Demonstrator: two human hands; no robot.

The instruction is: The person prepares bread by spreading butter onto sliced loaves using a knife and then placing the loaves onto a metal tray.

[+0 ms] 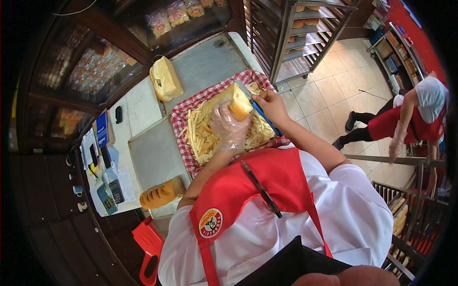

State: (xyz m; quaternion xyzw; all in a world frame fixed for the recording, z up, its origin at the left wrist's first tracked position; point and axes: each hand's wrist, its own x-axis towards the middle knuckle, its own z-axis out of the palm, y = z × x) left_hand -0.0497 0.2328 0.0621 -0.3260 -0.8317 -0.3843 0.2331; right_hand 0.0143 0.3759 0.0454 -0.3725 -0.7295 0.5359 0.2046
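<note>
My left hand (229, 123), in a clear plastic glove, grips a pale yellow loaf of bread (234, 94) with a browned patch at its near end. The loaf is over a basket lined with red-and-white checked cloth (180, 137). Strips and flakes of cut bread (200, 143) fill the basket. In my right hand (271, 105), which looks bare, is a knife with a blue handle (266, 119). Its grey blade (244, 88) lies along the loaf's right side.
Metal trays (207, 57) lie on the counter, with another pale loaf (166, 80) and a brown scored loaf (162, 193). Papers and a calculator (116, 191) sit left. A bread rack (304, 35) stands ahead. A co-worker (408, 111) bends at right.
</note>
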